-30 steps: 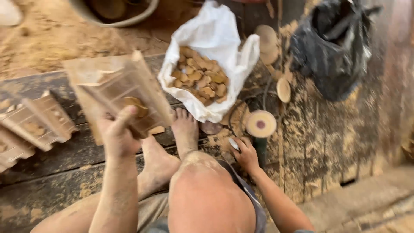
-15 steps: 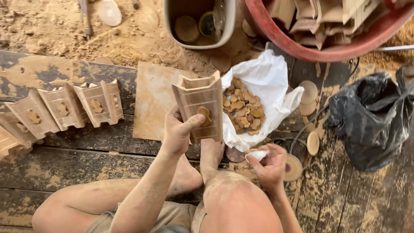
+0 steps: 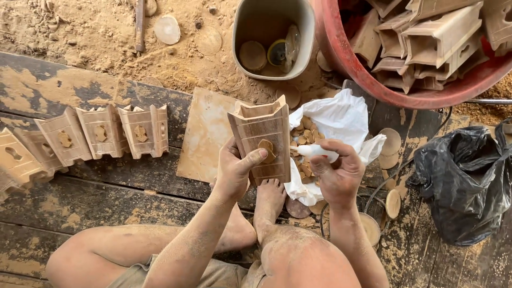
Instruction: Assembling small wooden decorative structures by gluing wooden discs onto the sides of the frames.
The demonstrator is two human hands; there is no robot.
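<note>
Left hand [image 3: 233,170] grips ridged wooden block [image 3: 261,141] w/ thumb.

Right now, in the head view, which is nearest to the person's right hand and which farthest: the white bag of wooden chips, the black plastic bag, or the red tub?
From the right hand:
1. White bag of wooden chips, right beside the hand, just above it.
2. Black plastic bag, off to the right on the floor.
3. Red tub, at the top right.

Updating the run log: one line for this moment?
left hand: holds wooden box | right hand: holds white bottle | white bag: open
</note>
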